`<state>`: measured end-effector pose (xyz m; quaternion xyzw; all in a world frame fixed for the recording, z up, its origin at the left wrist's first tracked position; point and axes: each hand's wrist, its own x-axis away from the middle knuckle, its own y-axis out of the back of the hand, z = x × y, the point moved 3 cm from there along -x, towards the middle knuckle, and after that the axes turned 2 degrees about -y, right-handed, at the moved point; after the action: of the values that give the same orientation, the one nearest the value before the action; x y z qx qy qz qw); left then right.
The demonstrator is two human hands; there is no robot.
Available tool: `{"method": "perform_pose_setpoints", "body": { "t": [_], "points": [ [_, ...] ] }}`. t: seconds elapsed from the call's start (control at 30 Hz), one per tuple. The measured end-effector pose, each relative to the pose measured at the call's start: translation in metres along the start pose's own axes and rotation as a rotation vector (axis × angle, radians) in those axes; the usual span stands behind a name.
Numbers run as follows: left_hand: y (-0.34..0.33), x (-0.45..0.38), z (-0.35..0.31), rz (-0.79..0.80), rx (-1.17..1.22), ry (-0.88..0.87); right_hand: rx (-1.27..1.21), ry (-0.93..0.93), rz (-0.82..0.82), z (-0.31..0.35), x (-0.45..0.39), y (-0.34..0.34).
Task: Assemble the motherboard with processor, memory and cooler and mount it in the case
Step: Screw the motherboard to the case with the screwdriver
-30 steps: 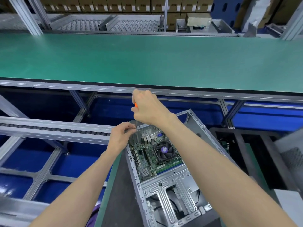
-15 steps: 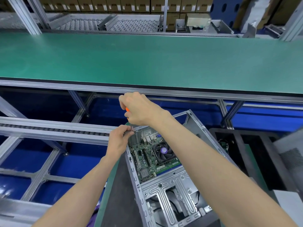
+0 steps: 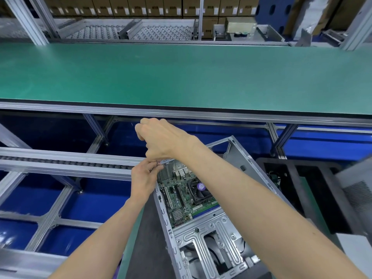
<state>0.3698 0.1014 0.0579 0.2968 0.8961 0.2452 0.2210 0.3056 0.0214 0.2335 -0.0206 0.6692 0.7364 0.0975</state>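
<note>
An open silver computer case [image 3: 203,236] lies in front of me with a green motherboard [image 3: 181,198] inside. A black cooler fan [image 3: 199,191] with a purple label sits on the board. My right hand [image 3: 161,139] is curled around a screwdriver handle, which the hand hides; the thin metal shaft [image 3: 157,163] points down at the case's far left corner. My left hand [image 3: 144,179] pinches the shaft near its tip, right at the case's edge. The screw itself is too small to make out.
A long green bench [image 3: 181,77] runs across beyond the case. A roller rail [image 3: 66,161] and aluminium frame bars over blue floor lie to the left. A black tray frame [image 3: 302,178] and a grey perforated panel [image 3: 358,194] stand to the right. Cardboard boxes line the back.
My right hand has shifted left and lower, and the orange handle seen before is now hidden. My left hand stays at the shaft tip by the case corner.
</note>
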Motion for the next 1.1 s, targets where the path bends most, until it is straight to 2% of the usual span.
{"method": "perform_pose_setpoints", "body": {
  "t": [0.17, 0.33, 0.5, 0.63, 0.77, 0.93, 1.1],
  "points": [
    [-0.001, -0.001, 0.002, 0.002, 0.034, 0.001, 0.144, -0.093, -0.157, 0.005, -0.002, 0.0],
    [-0.002, -0.001, 0.005, -0.009, 0.054, 0.004, 0.006, -0.06, -0.047, 0.006, -0.002, 0.004],
    [-0.004, -0.002, 0.007, -0.004, 0.124, 0.054, 0.156, -0.134, -0.128, 0.006, 0.0, 0.004],
    [-0.005, -0.001, 0.007, 0.006, 0.046, 0.003, 0.027, -0.086, -0.052, 0.007, 0.001, 0.006],
    [-0.006, -0.002, 0.009, 0.006, 0.085, 0.031, 0.179, -0.136, -0.138, 0.006, 0.005, 0.006],
    [-0.006, -0.001, 0.01, 0.006, 0.044, 0.009, 0.04, -0.105, -0.056, 0.007, 0.007, 0.006],
    [-0.008, -0.003, 0.013, 0.009, 0.083, 0.042, 0.178, -0.157, -0.157, 0.008, 0.009, 0.005]
  ]
}}
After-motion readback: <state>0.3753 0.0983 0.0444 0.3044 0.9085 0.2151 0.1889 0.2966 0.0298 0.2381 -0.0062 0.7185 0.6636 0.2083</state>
